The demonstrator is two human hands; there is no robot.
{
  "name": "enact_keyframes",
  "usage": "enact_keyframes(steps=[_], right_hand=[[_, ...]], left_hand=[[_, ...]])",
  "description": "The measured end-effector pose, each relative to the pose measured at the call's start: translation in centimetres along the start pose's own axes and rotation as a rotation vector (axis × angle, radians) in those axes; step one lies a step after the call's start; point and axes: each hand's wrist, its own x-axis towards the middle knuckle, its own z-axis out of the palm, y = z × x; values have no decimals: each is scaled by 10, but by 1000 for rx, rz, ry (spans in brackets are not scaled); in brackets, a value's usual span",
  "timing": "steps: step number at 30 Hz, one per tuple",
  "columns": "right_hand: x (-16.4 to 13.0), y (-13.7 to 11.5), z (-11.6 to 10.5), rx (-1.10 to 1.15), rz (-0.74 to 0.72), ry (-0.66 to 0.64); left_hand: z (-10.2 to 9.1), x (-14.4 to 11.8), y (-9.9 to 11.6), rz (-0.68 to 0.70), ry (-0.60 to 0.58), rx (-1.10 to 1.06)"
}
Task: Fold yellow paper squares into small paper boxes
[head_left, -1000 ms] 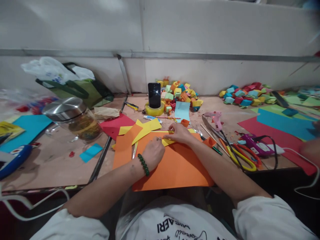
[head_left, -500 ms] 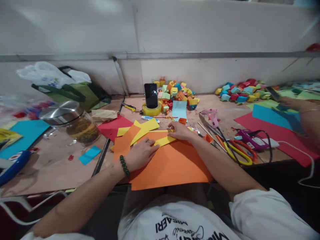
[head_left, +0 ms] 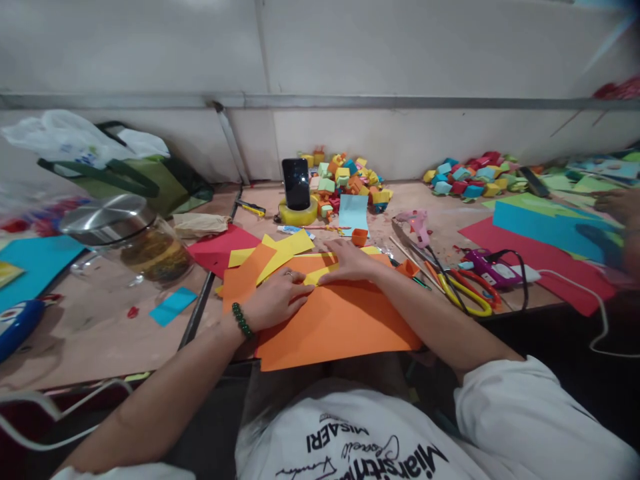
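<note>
A yellow paper strip (head_left: 319, 274) lies on a large orange paper sheet (head_left: 340, 323) in front of me. At its left end, the fingers of my left hand (head_left: 277, 299) rest stretched out and fairly flat on the paper. My right hand (head_left: 350, 261) bends over the strip from the right, its thumb and fingers on it and hiding part of it. More yellow paper strips (head_left: 286, 253) and a narrower orange paper piece (head_left: 243, 283) lie left of the hands. A small orange paper box (head_left: 359, 237) stands just beyond my right hand.
Behind are a phone (head_left: 296, 185) on a tape roll (head_left: 299, 211) and a heap of paper cubes (head_left: 345, 177). Scissors (head_left: 465, 297), a pink glue gun (head_left: 420, 230) and a purple device (head_left: 493, 270) lie right. A glass jar (head_left: 155, 250) stands left. Another person's hand (head_left: 623, 207) is far right.
My right hand has moved left along the yellow strip, closer to my left hand, and less of the strip shows. The whole view has shifted slightly. The other person's hand has drawn back right.
</note>
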Motion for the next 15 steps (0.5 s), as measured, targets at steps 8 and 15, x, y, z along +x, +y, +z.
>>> enact_keyframes(steps=[8,15], right_hand=[[-8,20,-15,-164,89,-41],[-31,-12,-43,-293,99,0]], left_hand=[[-7,-3,-1,-21,-51,-1],[1,-3,-9,-6,-55,-32]])
